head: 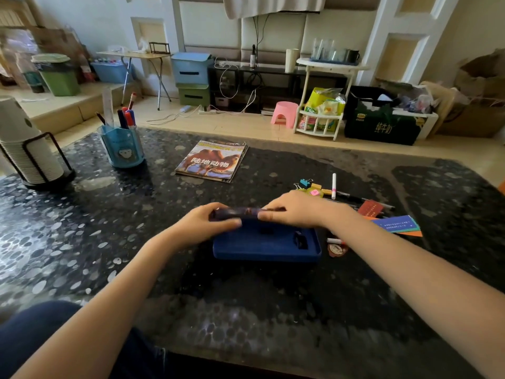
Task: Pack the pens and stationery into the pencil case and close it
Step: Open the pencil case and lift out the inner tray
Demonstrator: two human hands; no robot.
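I see the dark blue rectangular pencil case (266, 243) lying open near the middle of the black pebble-patterned table (82, 242), its tray facing up with a small dark item in its right end. My left hand (207, 224) curls around the left end of the case's raised lid edge (237, 212), thumb in front, fingers behind. My right hand (296, 210) pinches the same edge at its right end, fingers folded over the top. The lid is blurred, so I can't tell how far it stands up.

Just right of the case lies a scatter of stationery: a white pen with a pink band (334, 186), coloured binder clips (306, 183), dark pens (360, 199), a red card (370, 208) and blue paper strips (397, 224) on an orange sheet. A small round badge (337, 249) lies touching or nearly touching the case's right side.

Farther back a picture magazine with a camel cover (211, 161) lies flat. A blue plastic pen holder (123, 146) with markers stands to the left, and a stack of white paper cups in a black wire rack (24, 149) stands at the far left edge.
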